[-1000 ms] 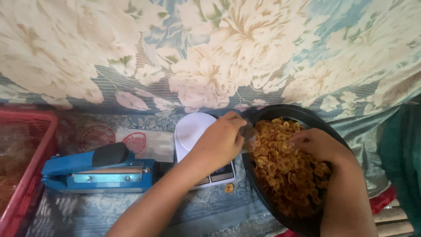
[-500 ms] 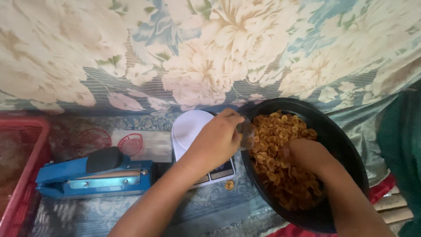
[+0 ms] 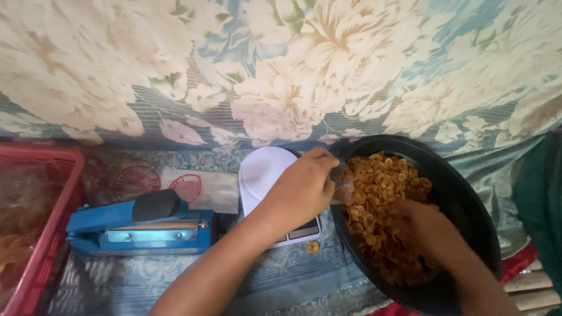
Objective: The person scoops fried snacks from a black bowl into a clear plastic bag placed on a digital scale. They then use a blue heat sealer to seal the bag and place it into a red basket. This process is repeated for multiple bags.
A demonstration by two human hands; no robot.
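Note:
A large black bowl at the right holds a heap of golden fried chips. My left hand grips a small clear plastic bag at the bowl's left rim, partly hidden by my fingers. My right hand is buried in the chips, fingers curled down into the heap; whether it holds any is hidden. A white kitchen scale lies under my left wrist. One loose chip sits on the cloth in front of the scale.
A blue heat sealer with a black knob sits left of the scale. A red plastic basket with bagged snacks is at the far left. Flat clear bags lie behind the sealer. A flowered cloth hangs behind.
My right hand has slid from the bowl's top right down toward me into the chips. My left hand stays at the rim with the bag.

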